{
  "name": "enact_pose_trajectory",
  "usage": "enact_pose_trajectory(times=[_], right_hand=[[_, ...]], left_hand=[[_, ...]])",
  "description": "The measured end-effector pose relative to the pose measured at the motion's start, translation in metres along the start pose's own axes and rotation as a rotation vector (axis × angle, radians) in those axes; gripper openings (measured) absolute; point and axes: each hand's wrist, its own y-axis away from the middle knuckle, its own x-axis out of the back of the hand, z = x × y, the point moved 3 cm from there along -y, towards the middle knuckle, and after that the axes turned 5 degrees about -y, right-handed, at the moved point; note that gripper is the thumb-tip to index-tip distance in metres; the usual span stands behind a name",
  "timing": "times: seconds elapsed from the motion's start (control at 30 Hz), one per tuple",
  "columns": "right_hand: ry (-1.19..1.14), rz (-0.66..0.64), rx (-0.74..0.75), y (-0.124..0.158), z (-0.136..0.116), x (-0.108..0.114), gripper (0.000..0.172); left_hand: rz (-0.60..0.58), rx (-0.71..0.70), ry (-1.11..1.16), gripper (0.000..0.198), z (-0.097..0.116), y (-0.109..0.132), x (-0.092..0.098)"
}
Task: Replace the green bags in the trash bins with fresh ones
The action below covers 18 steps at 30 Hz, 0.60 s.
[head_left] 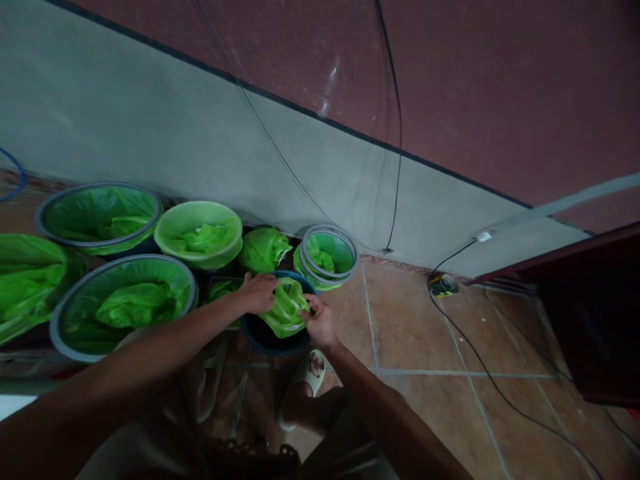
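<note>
A green plastic bag (286,310) is spread between my two hands over a dark blue bucket (270,343) on the floor. My left hand (260,293) grips the bag's left side at the bucket's rim, fingers partly hidden. On the opposite side, my right hand (319,322) pinches the bag's edge between thumb and fingers. The bag's lower part hangs in the bucket's mouth, and its bottom is out of sight. Just behind stands a bin covered by a bunched green bag (265,250).
Bins lined with green bags, such as a grey-rimmed bin (187,293) and a pale bin (199,207), line the wall on the left. Stacked grey-rimmed bins (356,257) stand right of the bucket. A black cable (480,360) crosses the tiled floor near a dark cabinet (575,333).
</note>
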Motion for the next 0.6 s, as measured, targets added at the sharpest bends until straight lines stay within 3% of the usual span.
enact_pose_trajectory(times=[0.1,0.2,0.37,0.47,0.6], right_hand=[[-0.126,0.012,-0.013,0.004,0.004,-0.003,0.036],[-0.178,0.055,-0.035,0.002,0.006,-0.002,0.036],[-0.192,0.149,-0.056,-0.002,-0.004,0.004,0.037],[-0.232,0.126,-0.103,-0.005,-0.008,0.005,0.045],[-0.268,0.123,-0.200,-0.002,-0.007,0.002,0.052]], left_hand=[[-0.143,-0.047,0.002,0.062,0.008,-0.009,-0.026],[-0.255,0.033,0.082,0.082,0.021,-0.008,-0.047],[-0.354,0.085,0.276,0.098,0.042,0.002,-0.054],[-0.301,0.109,0.406,0.105,0.045,0.002,-0.049],[-0.174,0.130,0.481,0.095,0.044,-0.003,-0.044]])
